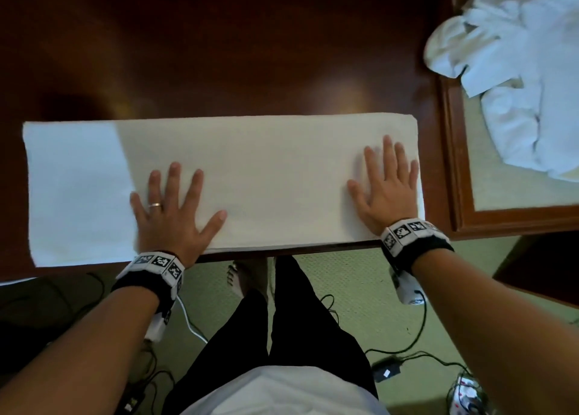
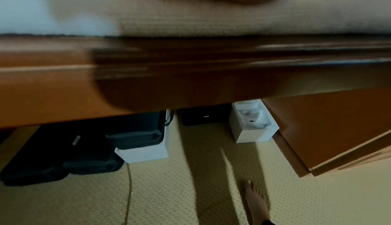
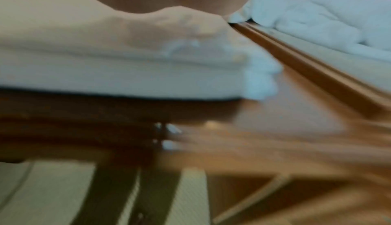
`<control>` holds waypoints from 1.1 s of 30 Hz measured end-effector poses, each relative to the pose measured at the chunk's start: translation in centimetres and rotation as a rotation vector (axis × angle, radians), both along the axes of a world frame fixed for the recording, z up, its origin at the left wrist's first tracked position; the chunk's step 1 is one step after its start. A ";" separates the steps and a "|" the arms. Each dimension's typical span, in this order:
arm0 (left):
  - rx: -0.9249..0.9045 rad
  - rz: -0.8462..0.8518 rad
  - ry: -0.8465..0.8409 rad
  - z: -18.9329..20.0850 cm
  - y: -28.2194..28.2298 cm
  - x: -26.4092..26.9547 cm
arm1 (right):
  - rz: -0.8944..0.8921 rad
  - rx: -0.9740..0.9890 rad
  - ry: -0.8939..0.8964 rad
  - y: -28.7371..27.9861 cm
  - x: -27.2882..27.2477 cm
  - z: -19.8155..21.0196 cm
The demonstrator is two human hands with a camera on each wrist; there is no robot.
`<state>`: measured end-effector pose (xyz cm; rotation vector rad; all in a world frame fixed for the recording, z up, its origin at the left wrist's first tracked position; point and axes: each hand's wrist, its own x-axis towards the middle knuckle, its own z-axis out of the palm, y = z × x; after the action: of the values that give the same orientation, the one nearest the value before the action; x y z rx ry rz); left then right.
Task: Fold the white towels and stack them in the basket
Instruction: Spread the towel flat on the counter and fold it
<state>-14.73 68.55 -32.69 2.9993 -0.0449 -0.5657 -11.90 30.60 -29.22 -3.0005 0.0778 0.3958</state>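
Both palms lay flat, fingers spread, on the folded towel (image 1: 250, 170): left hand (image 1: 170, 212) mid-towel, right hand (image 1: 388, 189) at its right end. Smooth outward before next fold.

Each bare forearm wears a black wristband (image 1: 142, 284) topped with white blocks printed in black-and-white square markers (image 1: 404, 230). The left hand (image 1: 170, 215) has a ring (image 1: 155, 205). The person wears black trousers (image 1: 282, 330), a white top (image 1: 282, 392), and is barefoot (image 2: 257, 200).
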 end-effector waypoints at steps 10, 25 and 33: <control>0.017 0.000 -0.019 -0.2 -0.1 0.0 | -0.336 0.034 0.142 -2.6 3.0 -1.5; -0.031 0.075 0.014 1.6 -1.3 0.9 | -0.912 0.501 0.115 -5.3 0.8 0.6; -0.118 0.078 -0.012 4.1 -6.1 5.7 | -0.697 0.467 0.054 -7.5 8.3 4.7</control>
<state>-9.07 62.49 -28.57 2.8755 0.0366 -0.5173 -3.64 23.10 -24.50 -2.3087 0.8674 0.3455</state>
